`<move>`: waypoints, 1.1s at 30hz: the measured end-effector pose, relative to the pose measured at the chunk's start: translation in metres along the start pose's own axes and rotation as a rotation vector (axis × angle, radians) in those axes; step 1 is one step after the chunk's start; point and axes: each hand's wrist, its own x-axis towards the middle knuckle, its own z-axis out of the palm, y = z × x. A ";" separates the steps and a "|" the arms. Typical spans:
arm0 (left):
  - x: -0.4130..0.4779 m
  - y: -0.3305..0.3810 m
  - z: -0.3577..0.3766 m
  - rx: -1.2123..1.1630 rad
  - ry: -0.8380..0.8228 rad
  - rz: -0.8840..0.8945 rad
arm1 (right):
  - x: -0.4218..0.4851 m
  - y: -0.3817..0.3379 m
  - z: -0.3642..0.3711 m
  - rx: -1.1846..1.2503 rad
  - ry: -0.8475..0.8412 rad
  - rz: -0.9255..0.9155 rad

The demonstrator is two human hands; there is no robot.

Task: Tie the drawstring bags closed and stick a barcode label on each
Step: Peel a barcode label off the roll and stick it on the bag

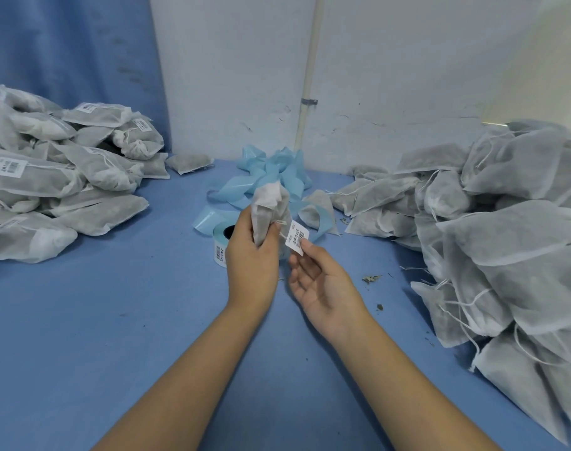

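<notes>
Big heap of unlabelled bags (505, 222) on the right of the worktop (115, 320) looks left to do, and a smaller labelled pile (50, 177) sits on the left. The left hand (251, 258) has its fingers wrapped round one bag (269, 206), held up mid-worktop. The right hand (320, 281) pinches a barcode label (296, 239) just beside it, apparently not stuck on yet.

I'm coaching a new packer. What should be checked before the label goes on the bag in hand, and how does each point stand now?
1. Bag firmly held: ok, the left hand grips its neck.
2. Label peeled and ready: ok, the right hand holds it by its lower corner.
3. Barcode side facing out: ok, the print faces the camera.
4. Drawstring tied: cannot tell, the left hand hides any knot.
5. Label roll nearby for the next bag: ok, it stands just behind the left hand.
6. Place for finished bags: ok, the labelled pile lies to the left.
</notes>
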 end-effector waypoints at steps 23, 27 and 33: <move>0.016 0.013 -0.008 -0.190 -0.311 -0.333 | 0.006 0.004 -0.011 -0.521 0.092 -0.398; 0.017 0.014 -0.008 -0.201 -0.360 -0.390 | 0.008 -0.001 -0.016 -0.533 -0.005 -0.396; 0.012 0.004 -0.008 -0.242 -0.453 -0.516 | 0.011 -0.005 -0.019 -0.310 0.002 -0.365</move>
